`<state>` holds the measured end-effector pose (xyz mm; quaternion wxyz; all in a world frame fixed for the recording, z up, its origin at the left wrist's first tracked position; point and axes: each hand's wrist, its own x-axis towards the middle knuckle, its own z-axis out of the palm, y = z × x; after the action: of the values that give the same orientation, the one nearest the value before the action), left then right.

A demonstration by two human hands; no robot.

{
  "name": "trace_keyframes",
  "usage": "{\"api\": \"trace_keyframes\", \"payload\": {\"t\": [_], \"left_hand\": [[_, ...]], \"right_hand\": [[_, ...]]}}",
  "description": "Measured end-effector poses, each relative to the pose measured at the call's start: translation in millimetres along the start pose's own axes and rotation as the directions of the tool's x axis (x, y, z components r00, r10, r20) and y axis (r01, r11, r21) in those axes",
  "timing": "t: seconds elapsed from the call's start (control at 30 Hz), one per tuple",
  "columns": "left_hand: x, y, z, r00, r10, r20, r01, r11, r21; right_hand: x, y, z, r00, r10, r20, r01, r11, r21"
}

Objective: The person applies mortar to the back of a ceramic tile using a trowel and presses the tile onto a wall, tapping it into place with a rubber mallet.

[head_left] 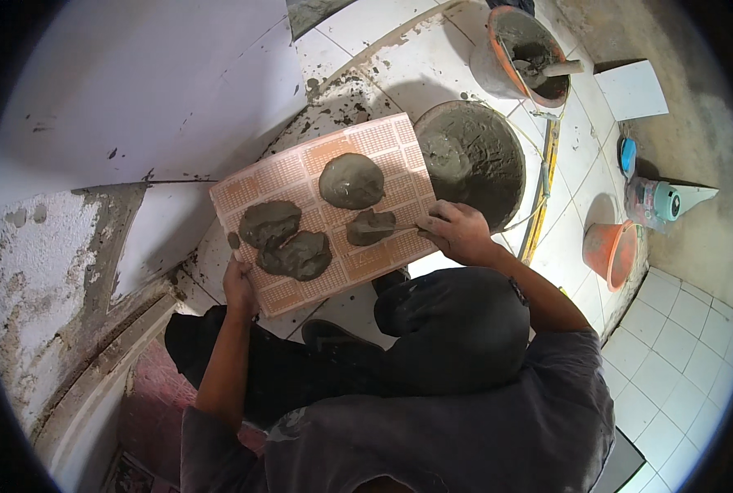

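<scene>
A large tile (333,181), its orange-brown gridded back facing up, is tilted over my lap. Several grey mortar dollops sit on it, among them a round one (351,181) near the far edge and a lumpy pair (288,242) on the left. My left hand (239,285) grips the tile's near left edge. At the right edge, my right hand (458,233) is closed around the handle end of a trowel (403,228). Mortar hides most of its blade, which lies against a smaller dollop (370,225).
Beyond the tile stands a wide tub of mortar (473,156), with an orange-rimmed bucket (522,62) behind it. A yellow spirit level (540,197) lies to the right. Farther right are a small orange bucket (608,253) and a clear jug (647,203). A broken wall edge (103,246) runs along the left.
</scene>
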<state>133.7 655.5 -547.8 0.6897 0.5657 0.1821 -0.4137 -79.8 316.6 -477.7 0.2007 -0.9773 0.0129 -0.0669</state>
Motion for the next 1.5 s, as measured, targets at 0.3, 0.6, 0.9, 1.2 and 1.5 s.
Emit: {"api": "trace_keyframes", "payload": {"t": [0.3,0.6,0.9,1.2,1.5], "left_hand": [[0.2,-1.9,-2.1,0.998,0.026,0.064,-0.026,1.000,-0.007],[3.0,-4.9,-6.2,0.998,0.049,0.025,-0.050,0.999,0.014],[6.0,-8.0,-12.4,0.995,0.071,0.072,-0.074,0.997,0.031],[3.6,-1.3,-10.8,1.000,0.003,0.027,-0.006,0.994,0.105],[1.7,-1.4,-7.5,0.999,0.032,0.016,-0.033,0.997,0.069]], "right_hand": [[-6.1,0.9,-12.8,0.997,0.057,-0.046,-0.059,0.998,-0.028],[-18.7,8.2,-10.6,0.981,0.186,0.062,-0.195,0.962,0.192],[-32.1,76.7,-46.1,0.673,0.607,0.423,-0.703,0.347,0.621],[-3.6,164.7,15.4,0.475,0.780,0.407,-0.422,0.608,-0.673],[-15.8,183.7,46.5,0.560,0.641,0.525,-0.305,0.749,-0.589]]}}
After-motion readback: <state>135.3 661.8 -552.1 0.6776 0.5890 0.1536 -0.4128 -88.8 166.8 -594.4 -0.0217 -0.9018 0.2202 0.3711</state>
